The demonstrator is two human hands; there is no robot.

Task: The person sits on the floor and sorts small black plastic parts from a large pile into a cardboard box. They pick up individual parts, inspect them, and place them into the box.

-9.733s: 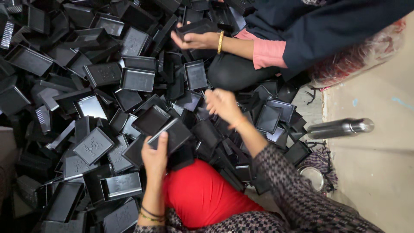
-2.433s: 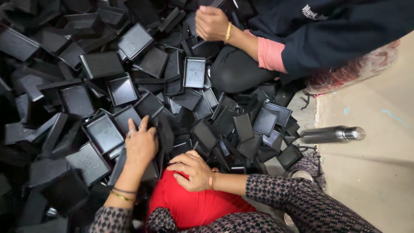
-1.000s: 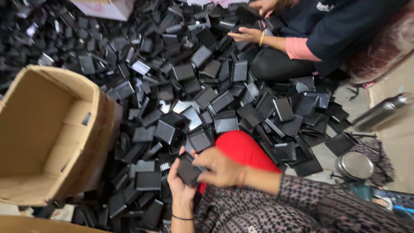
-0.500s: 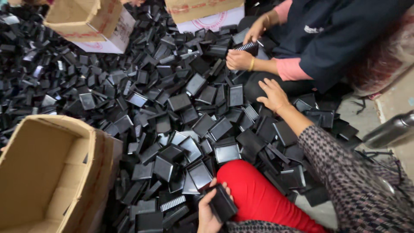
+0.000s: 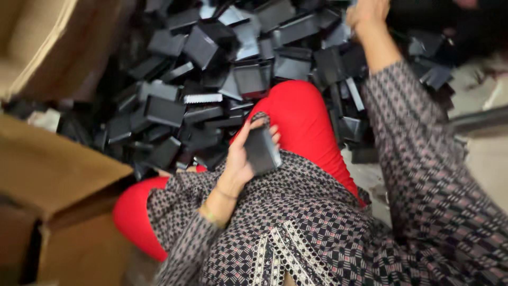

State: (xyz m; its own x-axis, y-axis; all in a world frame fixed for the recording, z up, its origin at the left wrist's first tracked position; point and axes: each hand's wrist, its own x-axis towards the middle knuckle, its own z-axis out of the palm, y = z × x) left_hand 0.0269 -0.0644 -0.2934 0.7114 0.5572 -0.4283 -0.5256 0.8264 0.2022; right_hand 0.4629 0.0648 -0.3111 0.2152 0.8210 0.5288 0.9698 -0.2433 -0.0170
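My left hand point(image 5: 241, 159) grips a small black rectangular box point(image 5: 262, 150) just above my lap, against my red trouser leg point(image 5: 304, 119). My right hand point(image 5: 368, 11) is stretched far out to the top edge of the view, resting on the heap of black boxes point(image 5: 211, 79); whether its fingers hold anything is cut off and blurred. The heap of flat black boxes and lids covers the floor in front of my knees.
An open brown cardboard carton point(image 5: 47, 175) stands at my left, and another carton flap point(image 5: 58, 37) shows at the top left. A dark-clothed person point(image 5: 465, 21) sits at the top right. Bare grey floor point(image 5: 487, 153) lies to the right.
The view has dropped and swung toward my lap. My left hand has drawn the black box closer to my body. My right arm stays extended to the pile.
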